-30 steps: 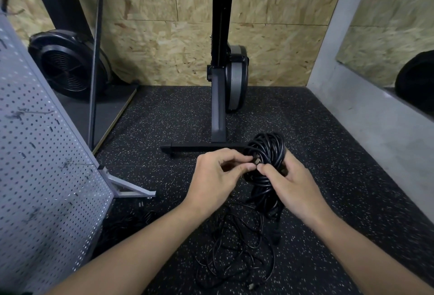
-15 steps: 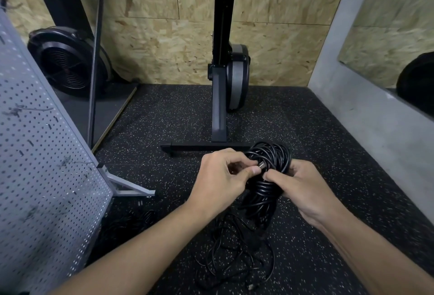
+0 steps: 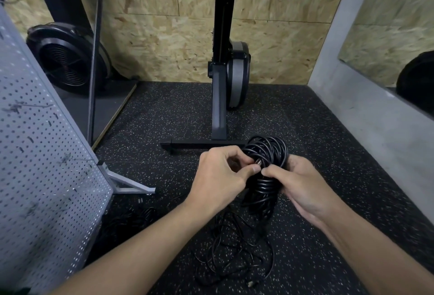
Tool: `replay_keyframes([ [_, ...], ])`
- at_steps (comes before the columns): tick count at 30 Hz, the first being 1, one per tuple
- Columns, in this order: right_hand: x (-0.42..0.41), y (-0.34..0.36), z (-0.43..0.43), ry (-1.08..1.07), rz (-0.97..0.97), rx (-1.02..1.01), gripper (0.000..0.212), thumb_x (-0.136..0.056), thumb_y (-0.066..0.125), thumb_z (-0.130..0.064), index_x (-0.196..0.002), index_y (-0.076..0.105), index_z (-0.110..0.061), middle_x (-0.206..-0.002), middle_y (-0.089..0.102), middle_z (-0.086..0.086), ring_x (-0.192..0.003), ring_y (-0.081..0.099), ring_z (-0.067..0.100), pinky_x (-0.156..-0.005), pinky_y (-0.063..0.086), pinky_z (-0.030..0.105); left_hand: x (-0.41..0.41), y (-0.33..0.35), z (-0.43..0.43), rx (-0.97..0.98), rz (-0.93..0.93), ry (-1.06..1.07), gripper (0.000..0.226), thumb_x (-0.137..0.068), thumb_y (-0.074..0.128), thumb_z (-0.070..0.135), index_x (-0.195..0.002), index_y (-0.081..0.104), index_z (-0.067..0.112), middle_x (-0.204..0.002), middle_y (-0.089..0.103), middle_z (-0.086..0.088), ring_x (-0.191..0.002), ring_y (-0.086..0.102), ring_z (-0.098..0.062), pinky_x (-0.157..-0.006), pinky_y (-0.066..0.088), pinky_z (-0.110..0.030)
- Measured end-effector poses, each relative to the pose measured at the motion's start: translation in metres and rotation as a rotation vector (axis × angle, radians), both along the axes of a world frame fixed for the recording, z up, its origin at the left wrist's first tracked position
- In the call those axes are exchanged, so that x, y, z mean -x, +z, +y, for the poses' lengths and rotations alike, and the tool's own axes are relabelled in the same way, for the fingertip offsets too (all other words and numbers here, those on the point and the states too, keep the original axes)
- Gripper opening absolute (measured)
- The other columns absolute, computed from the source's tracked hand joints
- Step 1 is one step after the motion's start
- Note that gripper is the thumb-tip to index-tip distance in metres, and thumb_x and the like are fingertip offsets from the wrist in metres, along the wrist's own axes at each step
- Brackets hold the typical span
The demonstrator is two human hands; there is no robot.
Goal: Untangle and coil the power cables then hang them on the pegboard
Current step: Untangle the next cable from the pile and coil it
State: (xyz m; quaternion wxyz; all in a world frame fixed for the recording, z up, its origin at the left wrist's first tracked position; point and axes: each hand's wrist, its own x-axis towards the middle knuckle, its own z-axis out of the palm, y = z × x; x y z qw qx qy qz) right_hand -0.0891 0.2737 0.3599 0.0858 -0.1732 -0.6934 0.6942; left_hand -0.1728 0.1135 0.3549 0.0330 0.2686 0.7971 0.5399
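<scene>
Gripping black coil [image 3: 267, 151] with curled right hand [image 3: 303, 186], pinching its plug [image 3: 258, 162] between thumb and finger of left hand [image 3: 218, 177], above loose cable [image 3: 234, 247] tangled on near floor [image 3: 328, 130], right of pegboard [image 3: 42, 177].

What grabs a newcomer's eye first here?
The coiled black cable sits at centre frame, gripped by the right hand while the left hand pinches its plug end. Just below it, a loose tangle of thin cables lies on the speckled floor. The grey pegboard stands tilted along the left edge.
</scene>
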Motion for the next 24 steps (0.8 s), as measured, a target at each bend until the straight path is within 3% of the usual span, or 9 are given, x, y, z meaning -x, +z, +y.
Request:
replay_keyframes([
  [4, 0.001, 0.0, -0.004, -0.023, 0.009, -0.139, 0.012, -0.092, 0.069, -0.004, -0.1, 0.075, -0.011, -0.096, 0.079, 0.007, -0.095, 0.075, 0.025, -0.09, 0.059, 0.041, 0.007, -0.008, 0.003, 0.008, 0.0, 0.078, 0.032, -0.076, 0.091, 0.043, -0.083, 0.064, 0.028, -0.075, 0.07, 0.009, -0.064, 0.062, -0.001, -0.062, 0.05, -0.017],
  [6, 0.0, -0.003, -0.007, -0.008, 0.012, -0.191, 0.018, -0.093, 0.071, -0.007, -0.106, 0.075, -0.02, -0.102, 0.079, 0.002, -0.1, 0.075, 0.018, -0.094, 0.057, 0.04, 0.017, -0.013, 0.001, 0.008, -0.018, 0.061, 0.038, -0.077, 0.09, 0.046, -0.101, 0.063, 0.035, -0.095, 0.069, 0.014, -0.08, 0.064, 0.0, -0.074, 0.054, -0.02],
  [9, -0.004, -0.002, -0.009, 0.056, 0.035, -0.213, 0.025, -0.094, 0.069, -0.004, -0.111, 0.073, -0.023, -0.106, 0.079, -0.001, -0.103, 0.074, 0.014, -0.096, 0.057, 0.039, 0.028, -0.018, -0.002, 0.061, -0.094, -0.168, 0.055, -0.088, 0.08, 0.045, -0.136, 0.054, 0.047, -0.133, 0.058, 0.021, -0.122, 0.057, 0.001, -0.105, 0.052, -0.032],
  [12, -0.005, -0.001, -0.009, 0.123, 0.063, -0.244, 0.033, -0.094, 0.066, 0.002, -0.116, 0.071, -0.022, -0.109, 0.078, -0.002, -0.105, 0.072, 0.011, -0.092, 0.057, 0.029, 0.032, -0.023, -0.004, 0.057, -0.14, -0.322, 0.06, -0.095, 0.074, 0.038, -0.149, 0.048, 0.04, -0.138, 0.062, 0.016, -0.131, 0.056, -0.002, -0.113, 0.048, -0.037],
  [14, -0.005, -0.005, -0.01, 0.141, 0.068, -0.226, 0.035, -0.093, 0.065, 0.005, -0.117, 0.07, -0.02, -0.109, 0.077, -0.001, -0.105, 0.072, 0.012, -0.09, 0.056, 0.025, 0.032, -0.025, -0.005, 0.049, -0.122, -0.315, 0.059, -0.094, 0.077, 0.033, -0.147, 0.05, 0.033, -0.131, 0.067, 0.014, -0.126, 0.061, -0.002, -0.111, 0.049, -0.034],
  [18, -0.001, -0.013, -0.01, 0.13, 0.044, -0.118, 0.038, -0.094, 0.067, 0.004, -0.122, 0.068, -0.022, -0.112, 0.077, 0.001, -0.109, 0.072, 0.016, -0.093, 0.056, 0.032, 0.027, -0.023, -0.003, 0.035, -0.118, -0.254, 0.044, -0.093, 0.079, 0.028, -0.132, 0.058, 0.029, -0.115, 0.072, 0.016, -0.112, 0.065, 0.003, -0.103, 0.05, -0.027],
  [24, 0.001, -0.016, -0.001, 0.24, 0.035, -0.11, 0.041, -0.094, 0.072, -0.006, -0.133, 0.064, -0.019, -0.126, 0.074, 0.0, -0.121, 0.068, 0.017, -0.103, 0.052, 0.037, 0.029, -0.02, -0.007, -0.009, -0.238, -0.193, 0.047, -0.083, 0.089, 0.031, -0.124, 0.068, 0.027, -0.113, 0.076, 0.013, -0.107, 0.07, 0.001, -0.102, 0.052, -0.028],
])
